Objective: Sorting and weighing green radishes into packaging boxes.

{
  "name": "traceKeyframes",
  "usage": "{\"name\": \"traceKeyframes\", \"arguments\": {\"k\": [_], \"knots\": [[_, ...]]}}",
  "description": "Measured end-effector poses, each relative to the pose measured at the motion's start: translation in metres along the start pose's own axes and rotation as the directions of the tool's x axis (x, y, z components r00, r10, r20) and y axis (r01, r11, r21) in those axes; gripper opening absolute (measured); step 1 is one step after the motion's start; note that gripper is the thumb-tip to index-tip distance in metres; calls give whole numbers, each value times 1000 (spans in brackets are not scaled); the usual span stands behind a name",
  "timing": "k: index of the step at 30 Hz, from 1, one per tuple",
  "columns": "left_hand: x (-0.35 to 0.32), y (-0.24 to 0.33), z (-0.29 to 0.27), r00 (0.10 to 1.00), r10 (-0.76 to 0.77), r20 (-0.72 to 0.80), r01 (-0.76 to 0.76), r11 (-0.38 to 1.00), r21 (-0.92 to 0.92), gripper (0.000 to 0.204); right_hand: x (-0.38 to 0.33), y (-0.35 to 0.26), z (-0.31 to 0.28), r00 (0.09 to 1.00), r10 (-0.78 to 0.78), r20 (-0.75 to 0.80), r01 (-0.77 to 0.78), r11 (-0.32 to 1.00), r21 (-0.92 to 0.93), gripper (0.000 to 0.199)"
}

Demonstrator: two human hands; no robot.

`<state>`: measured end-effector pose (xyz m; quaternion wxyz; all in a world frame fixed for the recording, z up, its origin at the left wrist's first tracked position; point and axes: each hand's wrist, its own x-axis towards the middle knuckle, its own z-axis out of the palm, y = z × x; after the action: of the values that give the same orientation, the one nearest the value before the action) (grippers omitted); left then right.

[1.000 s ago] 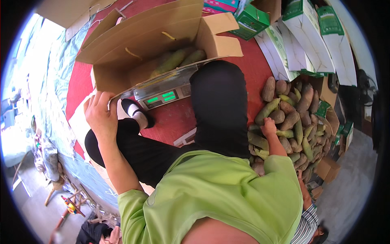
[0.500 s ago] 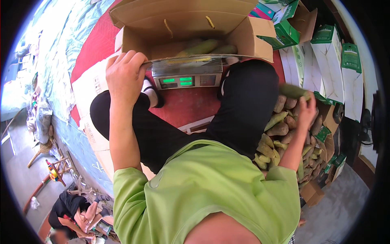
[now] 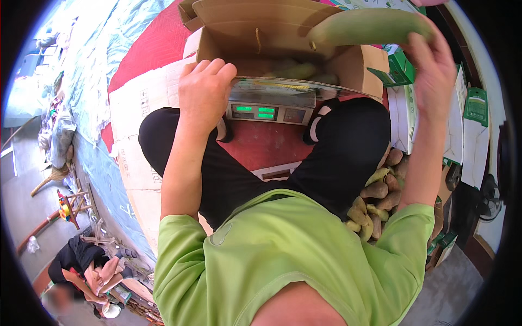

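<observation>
My left hand (image 3: 205,92) is closed over the top left edge of the front wall of an open cardboard box (image 3: 228,38). In my right hand (image 3: 435,76) is a long, thick green vegetable (image 3: 370,27), gripped by one end. It is raised at the box's right side, its free end over the box; its exact kind I cannot tell. A few similar green vegetables (image 3: 296,71) lie inside, partly hidden by shadow and the front wall. Beneath the box is a digital scale (image 3: 266,113) with lit green displays.
Green and brownish elongated produce (image 3: 375,190) is heaped beside my right knee. White-and-green cartons (image 3: 402,117) stand at the right. Flattened cardboard (image 3: 147,103) lies left of my legs on red floor covering (image 3: 250,146). Another person (image 3: 81,266) sits at the lower left.
My right hand has lifted the green vegetable from beside the heap up toward the box. My left hand still holds the box edge. The whole view has shifted slightly.
</observation>
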<state>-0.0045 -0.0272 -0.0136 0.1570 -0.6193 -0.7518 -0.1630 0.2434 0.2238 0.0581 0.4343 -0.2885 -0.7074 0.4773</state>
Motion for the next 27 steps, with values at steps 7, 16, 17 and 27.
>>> {"name": "traceKeyframes", "arguments": {"k": [7, 16, 17, 27], "knots": [[5, 5, -1, 1000, -25, 13, 26, 998, -51, 10, 10, 30, 129, 843, -220, 490, 408, 856, -318, 34], [7, -1, 1, 1000, 22, -10, -23, 999, -37, 10, -3, 32, 179, 663, -286, 692, 558, 805, -202, 33], [6, 0, 0, 1000, -2, 11, 3, 999, -36, 10, 1, 25, 169, 679, -220, 700, 518, 820, -244, 37], [7, 8, -5, 993, -39, 115, 45, 998, -51, 11, -39, 62, -50, 985, 170, -29, -170, 937, -304, 31]]}}
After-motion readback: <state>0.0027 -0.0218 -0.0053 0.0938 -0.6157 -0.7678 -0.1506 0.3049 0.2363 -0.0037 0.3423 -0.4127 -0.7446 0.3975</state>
